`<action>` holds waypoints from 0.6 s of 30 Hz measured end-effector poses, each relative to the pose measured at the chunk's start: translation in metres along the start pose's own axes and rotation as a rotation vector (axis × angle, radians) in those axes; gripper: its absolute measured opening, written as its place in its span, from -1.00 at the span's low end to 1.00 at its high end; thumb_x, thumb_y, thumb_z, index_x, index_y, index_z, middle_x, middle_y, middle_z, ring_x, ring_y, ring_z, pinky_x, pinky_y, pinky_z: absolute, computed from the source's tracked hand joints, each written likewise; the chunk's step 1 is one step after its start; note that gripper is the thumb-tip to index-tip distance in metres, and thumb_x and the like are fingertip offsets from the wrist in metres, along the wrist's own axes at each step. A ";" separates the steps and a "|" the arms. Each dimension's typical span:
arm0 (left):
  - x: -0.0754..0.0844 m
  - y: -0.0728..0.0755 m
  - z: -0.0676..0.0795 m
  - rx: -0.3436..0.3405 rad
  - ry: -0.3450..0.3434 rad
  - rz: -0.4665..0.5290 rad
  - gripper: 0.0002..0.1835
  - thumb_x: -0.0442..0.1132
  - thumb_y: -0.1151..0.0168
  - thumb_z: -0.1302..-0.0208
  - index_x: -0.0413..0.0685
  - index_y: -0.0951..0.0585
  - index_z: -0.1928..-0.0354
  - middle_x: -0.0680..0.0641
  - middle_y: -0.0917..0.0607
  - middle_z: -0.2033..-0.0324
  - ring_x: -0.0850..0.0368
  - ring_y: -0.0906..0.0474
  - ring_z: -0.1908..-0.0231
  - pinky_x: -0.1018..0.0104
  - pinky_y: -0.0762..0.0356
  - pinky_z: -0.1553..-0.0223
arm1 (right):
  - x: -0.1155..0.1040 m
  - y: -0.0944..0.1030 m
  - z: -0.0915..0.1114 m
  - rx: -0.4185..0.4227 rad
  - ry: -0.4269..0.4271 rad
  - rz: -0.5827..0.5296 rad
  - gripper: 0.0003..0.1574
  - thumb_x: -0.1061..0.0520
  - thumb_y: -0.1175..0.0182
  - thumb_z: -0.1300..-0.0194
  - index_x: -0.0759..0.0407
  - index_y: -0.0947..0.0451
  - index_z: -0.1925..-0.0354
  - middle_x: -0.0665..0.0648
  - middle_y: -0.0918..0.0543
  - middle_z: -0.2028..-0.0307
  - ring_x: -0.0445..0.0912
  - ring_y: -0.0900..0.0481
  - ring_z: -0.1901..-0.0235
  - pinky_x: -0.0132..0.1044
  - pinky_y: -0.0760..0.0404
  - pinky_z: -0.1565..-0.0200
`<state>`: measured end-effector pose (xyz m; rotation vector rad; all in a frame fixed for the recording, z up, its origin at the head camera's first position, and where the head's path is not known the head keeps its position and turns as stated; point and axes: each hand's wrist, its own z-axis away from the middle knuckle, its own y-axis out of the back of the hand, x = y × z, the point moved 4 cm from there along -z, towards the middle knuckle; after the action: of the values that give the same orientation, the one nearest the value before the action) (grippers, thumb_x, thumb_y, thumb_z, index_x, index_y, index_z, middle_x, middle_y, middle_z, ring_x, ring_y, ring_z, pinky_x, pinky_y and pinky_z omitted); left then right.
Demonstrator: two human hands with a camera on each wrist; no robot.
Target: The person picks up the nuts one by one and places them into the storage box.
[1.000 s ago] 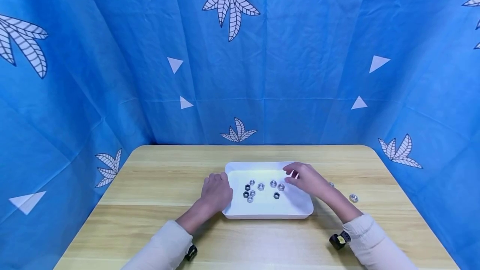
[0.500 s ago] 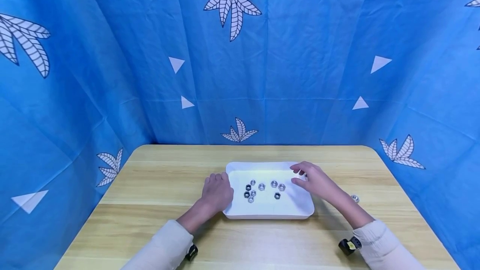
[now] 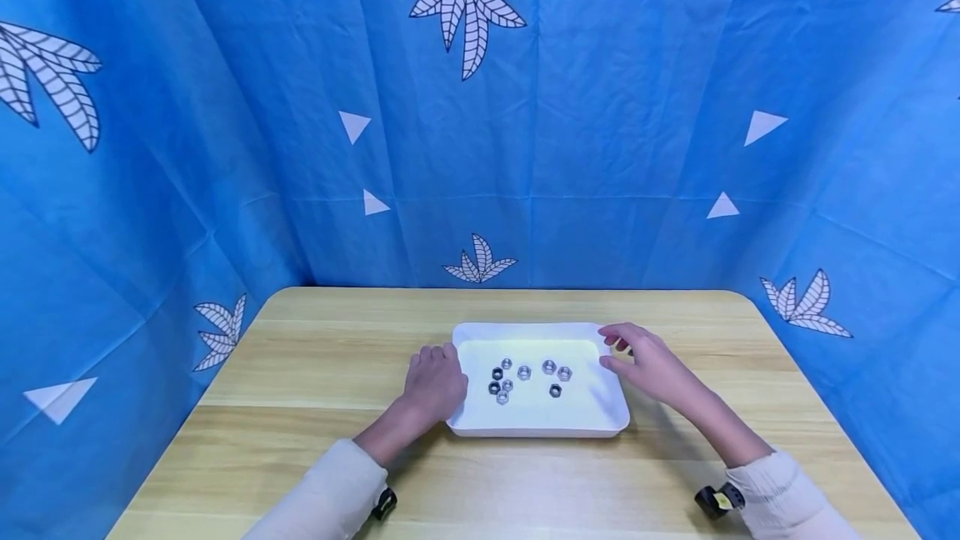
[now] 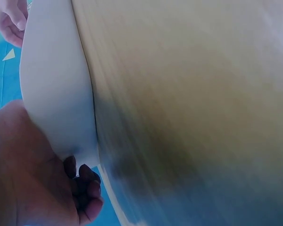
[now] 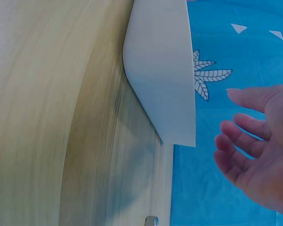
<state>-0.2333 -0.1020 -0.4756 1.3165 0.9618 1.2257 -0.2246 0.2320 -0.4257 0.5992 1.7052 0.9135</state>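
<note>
A white shallow tray (image 3: 577, 411) sits on the wooden table with several hex nuts (image 3: 524, 372) inside, some silver and some dark. At its left side my left hand (image 3: 435, 383) grips the rim. The left wrist view shows the curled fingers of that hand (image 4: 37, 169) at the tray's wall (image 4: 59, 84). My right hand (image 3: 647, 365) hovers by the tray's right rim, thumb and fingers apart. In the right wrist view, this hand (image 5: 259, 146) holds nothing and its fingers are loosely bent, apart from the tray's wall (image 5: 162, 70).
A shiny metal piece (image 5: 152, 221) lies on the table beyond the tray, mostly cut off by the frame. The wooden table (image 3: 337, 357) reaches a blue patterned curtain (image 3: 600, 148) at the back and sides. Black wrist cameras (image 3: 718, 501) hang under both sleeves.
My right hand has moved right, from above the tray to its right rim. The forearm now covers the loose nut seen on the table before. My left hand stays at the left rim.
</note>
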 end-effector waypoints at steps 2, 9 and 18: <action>0.000 0.000 0.000 0.001 -0.002 0.001 -0.64 -0.04 -0.08 -0.49 -0.25 -0.41 0.02 -0.17 -0.49 0.26 -0.08 -0.35 0.17 0.10 -0.31 0.10 | 0.001 0.003 0.003 0.011 -0.002 0.003 -0.45 0.16 -0.36 -0.35 0.32 -0.55 -0.24 0.27 -0.70 -0.04 0.08 -0.62 0.02 -0.09 -0.63 0.07; 0.001 0.001 0.001 0.004 0.005 0.011 -0.62 -0.04 -0.09 -0.48 -0.27 -0.42 -0.01 -0.19 -0.51 0.24 -0.08 -0.36 0.16 0.10 -0.31 0.09 | 0.009 0.012 0.010 0.046 0.000 0.008 -0.47 0.17 -0.36 -0.36 0.33 -0.55 -0.23 0.28 -0.70 -0.05 0.11 -0.64 0.02 -0.03 -0.65 0.07; 0.002 0.002 0.002 0.019 -0.007 0.006 -0.65 -0.05 -0.10 -0.47 -0.24 -0.41 0.05 -0.17 -0.49 0.29 -0.08 -0.34 0.19 0.11 -0.28 0.12 | 0.025 0.021 0.021 0.079 -0.007 0.002 -0.47 0.19 -0.38 -0.33 0.37 -0.56 -0.20 0.30 -0.72 0.00 0.10 -0.65 0.06 -0.08 -0.66 0.09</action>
<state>-0.2316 -0.1005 -0.4737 1.3392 0.9673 1.2183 -0.2134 0.2690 -0.4260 0.6563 1.7406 0.8474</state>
